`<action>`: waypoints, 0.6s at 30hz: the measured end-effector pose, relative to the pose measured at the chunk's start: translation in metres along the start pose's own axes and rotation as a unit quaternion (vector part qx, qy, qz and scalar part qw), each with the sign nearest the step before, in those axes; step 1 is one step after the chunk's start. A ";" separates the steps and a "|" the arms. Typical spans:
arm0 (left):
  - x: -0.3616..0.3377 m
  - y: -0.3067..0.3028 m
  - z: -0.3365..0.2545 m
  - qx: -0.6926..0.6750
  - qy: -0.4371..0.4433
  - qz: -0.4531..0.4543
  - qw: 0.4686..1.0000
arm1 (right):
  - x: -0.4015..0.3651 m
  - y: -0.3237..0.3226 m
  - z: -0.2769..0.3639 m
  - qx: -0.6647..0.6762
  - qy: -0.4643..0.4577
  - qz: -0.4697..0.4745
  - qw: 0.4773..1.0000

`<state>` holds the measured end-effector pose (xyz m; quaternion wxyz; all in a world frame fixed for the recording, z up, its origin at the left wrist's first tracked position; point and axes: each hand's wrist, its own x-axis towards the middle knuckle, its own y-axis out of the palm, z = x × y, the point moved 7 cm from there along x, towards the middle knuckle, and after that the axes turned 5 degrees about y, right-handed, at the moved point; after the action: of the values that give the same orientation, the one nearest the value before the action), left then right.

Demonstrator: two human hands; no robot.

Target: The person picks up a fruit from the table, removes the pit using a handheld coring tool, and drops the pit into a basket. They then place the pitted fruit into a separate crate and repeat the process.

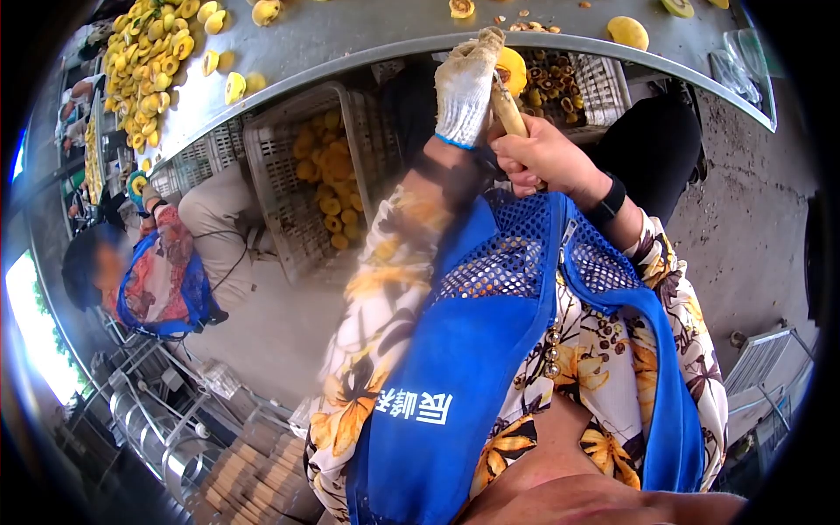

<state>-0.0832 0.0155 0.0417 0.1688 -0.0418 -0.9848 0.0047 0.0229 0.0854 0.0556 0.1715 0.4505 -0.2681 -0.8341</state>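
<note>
My left hand [462,92], in a white knit glove with a worn, stained fingertip area, is closed around a yellow peach half [512,72] at the table edge. The peach's cut face shows a brown pit area. In my right hand [556,156], which is bare, is a pitting tool with a pale wooden handle [507,110]. Its upper end reaches to the peach, and the working tip is hidden against the fruit. Both hands are close together, over a crate of brown pits [605,92] under the table edge.
A metal table [367,39] runs across the top, with a heap of peach halves [149,70] at left and a whole-looking peach [627,33] at right. Below stands a white crate [280,197] with peaches. Another person [162,271] sits at left. Clear plastic [733,74] lies at the right corner.
</note>
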 end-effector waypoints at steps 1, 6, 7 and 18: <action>0.002 0.002 -0.003 -0.027 -0.053 0.004 0.998 | 0.001 0.000 -0.001 0.012 -0.003 0.014 1.000; -0.001 0.012 -0.003 -0.231 -0.246 0.014 0.941 | 0.003 -0.002 0.006 0.097 -0.051 0.193 0.975; -0.001 0.009 -0.003 -0.214 -0.222 0.004 0.951 | 0.000 -0.005 0.008 0.086 -0.080 0.233 0.965; 0.000 -0.065 -0.023 -0.243 -0.335 -0.130 0.901 | -0.004 -0.058 0.033 -0.426 -0.210 -0.230 0.849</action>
<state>-0.0809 -0.0498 0.0652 -0.1878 0.0505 -0.9504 -0.2425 -0.0051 0.1440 0.0381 0.0894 0.1962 0.1958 -0.9567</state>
